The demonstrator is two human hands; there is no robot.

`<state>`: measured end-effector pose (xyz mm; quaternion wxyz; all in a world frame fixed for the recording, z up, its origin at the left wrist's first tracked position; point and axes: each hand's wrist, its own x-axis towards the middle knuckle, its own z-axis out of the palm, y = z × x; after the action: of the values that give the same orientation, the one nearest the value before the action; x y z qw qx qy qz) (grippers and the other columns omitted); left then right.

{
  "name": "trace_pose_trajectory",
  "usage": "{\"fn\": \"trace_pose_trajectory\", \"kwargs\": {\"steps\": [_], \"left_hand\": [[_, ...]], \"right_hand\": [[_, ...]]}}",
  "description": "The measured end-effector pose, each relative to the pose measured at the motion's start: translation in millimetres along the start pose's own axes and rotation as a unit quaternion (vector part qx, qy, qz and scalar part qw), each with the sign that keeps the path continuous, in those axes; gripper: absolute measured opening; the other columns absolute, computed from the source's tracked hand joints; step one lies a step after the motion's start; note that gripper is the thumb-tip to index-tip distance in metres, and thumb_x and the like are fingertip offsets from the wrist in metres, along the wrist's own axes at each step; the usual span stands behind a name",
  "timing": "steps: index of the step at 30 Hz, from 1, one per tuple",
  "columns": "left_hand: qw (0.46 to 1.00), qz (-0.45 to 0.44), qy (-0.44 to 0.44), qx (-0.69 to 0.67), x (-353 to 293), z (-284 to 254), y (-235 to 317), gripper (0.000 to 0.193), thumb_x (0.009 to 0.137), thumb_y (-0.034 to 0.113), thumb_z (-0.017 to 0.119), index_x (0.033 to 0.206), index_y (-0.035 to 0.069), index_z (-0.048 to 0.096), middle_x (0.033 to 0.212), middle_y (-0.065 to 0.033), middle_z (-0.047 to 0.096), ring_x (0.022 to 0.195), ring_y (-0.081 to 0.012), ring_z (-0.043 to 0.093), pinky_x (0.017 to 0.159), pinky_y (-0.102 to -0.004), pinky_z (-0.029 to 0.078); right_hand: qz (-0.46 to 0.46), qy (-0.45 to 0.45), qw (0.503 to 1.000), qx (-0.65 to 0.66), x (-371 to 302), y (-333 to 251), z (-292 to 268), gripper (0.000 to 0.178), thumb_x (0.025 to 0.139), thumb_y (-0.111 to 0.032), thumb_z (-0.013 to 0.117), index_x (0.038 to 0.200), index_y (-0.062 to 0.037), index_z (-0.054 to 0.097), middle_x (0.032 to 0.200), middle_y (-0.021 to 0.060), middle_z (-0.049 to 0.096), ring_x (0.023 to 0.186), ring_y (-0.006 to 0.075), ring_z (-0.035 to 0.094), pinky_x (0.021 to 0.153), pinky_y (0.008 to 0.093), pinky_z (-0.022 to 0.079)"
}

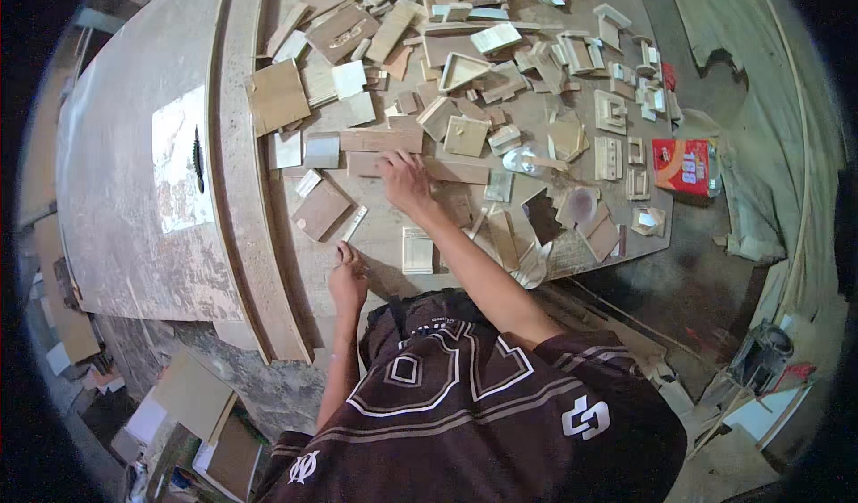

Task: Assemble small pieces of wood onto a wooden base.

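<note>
On the table (380,217), at the near side of many wood scraps (393,34), we saw the person's two bare hands, well apart from each other. The right hand (407,183) reached far forward, and its bent fingers lay on the long board (460,172). We could not tell if these fingers grasped the board or only rested on it. This board lay flat, roughly crosswise, and just beyond it was the short board (380,139), almost parallel.

The left hand (349,281) was nearer to the body, with its fingertips drawn together at the lower end of the strip (355,223). The strip lay aslant on the table, but we could not tell whether the fingers were pinching it or were only close to it. Just left of it we noticed the brown block (322,212), with the pale piece (308,182) at its upper corner.

Between the left hand and the right forearm was the framed block (417,251). The grey tile (322,150) lay beside the left end of the short board, and near the table's right edge we saw the red can (681,165)
</note>
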<state>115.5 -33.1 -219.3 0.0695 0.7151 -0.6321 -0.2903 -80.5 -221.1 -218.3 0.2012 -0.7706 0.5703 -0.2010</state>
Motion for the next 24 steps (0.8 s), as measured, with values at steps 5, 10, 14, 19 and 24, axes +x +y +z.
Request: {"fn": "trace_pose_trajectory", "kwargs": {"steps": [5, 10, 14, 19, 24], "left_hand": [[0.999, -0.002, -0.048, 0.027, -3, 6, -11, 0.055, 0.084, 0.013, 0.062, 0.138, 0.011, 0.052, 0.144, -0.023, 0.044, 0.089, -0.0406, 0.067, 0.073, -0.0467, 0.056], [0.999, -0.033, 0.013, 0.008, -1, 13, -12, 0.054, 0.086, 0.015, 0.061, 0.139, 0.011, 0.05, 0.141, -0.0256, 0.048, 0.09, -0.0425, 0.067, 0.074, -0.0489, 0.055], [0.998, -0.042, -0.048, 0.03, 1, 9, -14, 0.06, 0.084, 0.015, 0.062, 0.142, 0.012, 0.047, 0.139, -0.0248, 0.051, 0.093, -0.0437, 0.067, 0.076, -0.0492, 0.055], [0.998, -0.022, -0.033, 0.054, 1, 2, -2, 0.063, 0.082, 0.015, 0.063, 0.142, 0.011, 0.047, 0.14, -0.0243, 0.051, 0.094, -0.0436, 0.066, 0.078, -0.049, 0.055], [0.997, -0.038, 0.007, 0.068, 3, -5, 14, 0.042, 0.083, 0.012, 0.061, 0.124, 0.008, 0.064, 0.129, -0.0214, 0.058, 0.099, -0.0366, 0.067, 0.081, -0.0432, 0.055]], "right_hand": [[-0.042, 0.048, 0.998, 0.013, 17, 6, -1, 0.028, 0.079, -0.005, 0.057, 0.104, -0.0092, 0.068, 0.118, 0.0076, 0.065, 0.114, 0.0275, 0.057, 0.092, 0.0451, 0.044], [-0.067, 0.044, 0.996, -0.028, 20, 12, -2, 0.022, 0.081, -0.014, 0.069, 0.103, -0.011, 0.069, 0.119, 0.0018, 0.066, 0.11, 0.0255, 0.059, 0.096, 0.0467, 0.042], [0.041, 0.137, 0.988, 0.065, 17, 13, -43, 0.031, 0.073, -0.018, 0.078, 0.101, -0.0106, 0.067, 0.115, 0.0057, 0.065, 0.11, 0.0285, 0.058, 0.096, 0.0463, 0.041], [0.189, 0.269, 0.944, 0.025, 9, 77, -79, 0.039, 0.072, -0.022, 0.079, 0.107, -0.011, 0.064, 0.116, 0.0139, 0.06, 0.115, 0.0347, 0.053, 0.099, 0.0487, 0.04], [0.261, 0.28, 0.924, -0.018, 22, 103, -96, 0.034, 0.074, -0.025, 0.077, 0.104, -0.0131, 0.066, 0.117, 0.0134, 0.059, 0.116, 0.0347, 0.053, 0.1, 0.0503, 0.039]]}}
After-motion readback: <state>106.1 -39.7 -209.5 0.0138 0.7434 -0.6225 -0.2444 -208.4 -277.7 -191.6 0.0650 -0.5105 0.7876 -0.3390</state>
